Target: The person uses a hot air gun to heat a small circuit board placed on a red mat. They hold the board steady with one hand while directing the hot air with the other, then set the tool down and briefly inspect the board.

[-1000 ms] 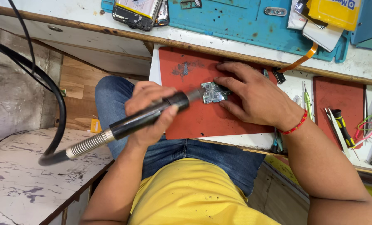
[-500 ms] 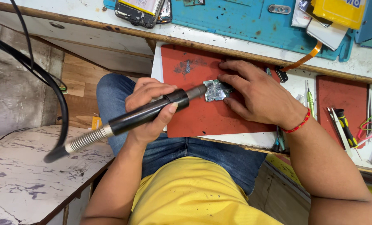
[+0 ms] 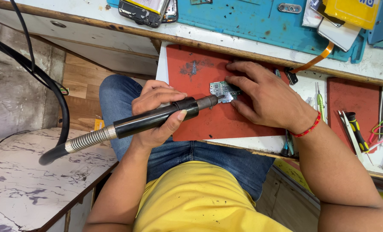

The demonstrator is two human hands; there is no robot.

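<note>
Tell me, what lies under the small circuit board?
The small circuit board rests on a red mat, which lies on a white board. The right hand covers the board's right part, so that part and what lies beneath it cannot be seen.

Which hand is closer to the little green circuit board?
The right hand: its fingers rest on the little green circuit board, pinning it to the red mat. The left hand sits lower left, gripping the black tool whose tip reaches the board.
</note>
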